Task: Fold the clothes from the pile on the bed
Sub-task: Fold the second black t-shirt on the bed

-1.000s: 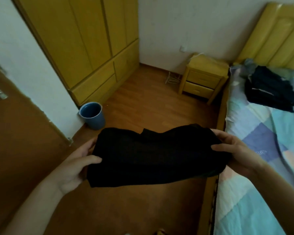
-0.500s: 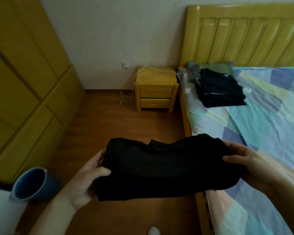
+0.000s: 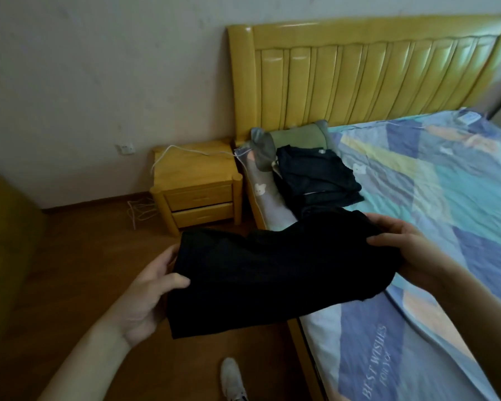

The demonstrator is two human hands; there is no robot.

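I stand at the side of a bed (image 3: pixel 434 204) whose patchwork sheet of blue, teal and pale yellow fills the view from two to five o'clock; near my end the sheet carries printed words. A glossy yellow padded headboard (image 3: pixel 368 73) rises at twelve to one o'clock against a plain pale wall (image 3: pixel 99 68). At ten o'clock a yellow wooden nightstand (image 3: pixel 197 183) with two drawers sits just beside the bed frame, a white cable (image 3: pixel 168 153) trailing over its top and more cable coiled on the brown wooden floor (image 3: pixel 78 256) beside it. A wall socket (image 3: pixel 125 148) shows just left of the nightstand. At the head of the bed, near twelve o'clock, lies a stack of dark folded clothes (image 3: pixel 315 175), with a green pillow (image 3: pixel 298 136) and a grey cloth (image 3: pixel 262 149) just behind it. At six o'clock the toe of my white shoe (image 3: pixel 233 380) shows on the floor.

The black garment (image 3: pixel 272 270), already folded into a thick band, hangs in the air across the bed's edge, level between my hands. My left hand (image 3: pixel 148 293) grips its end at eight o'clock, thumb on top and fingers underneath. My right hand (image 3: pixel 402 247) pinches the other end at three o'clock, over the sheet, thumb on top.
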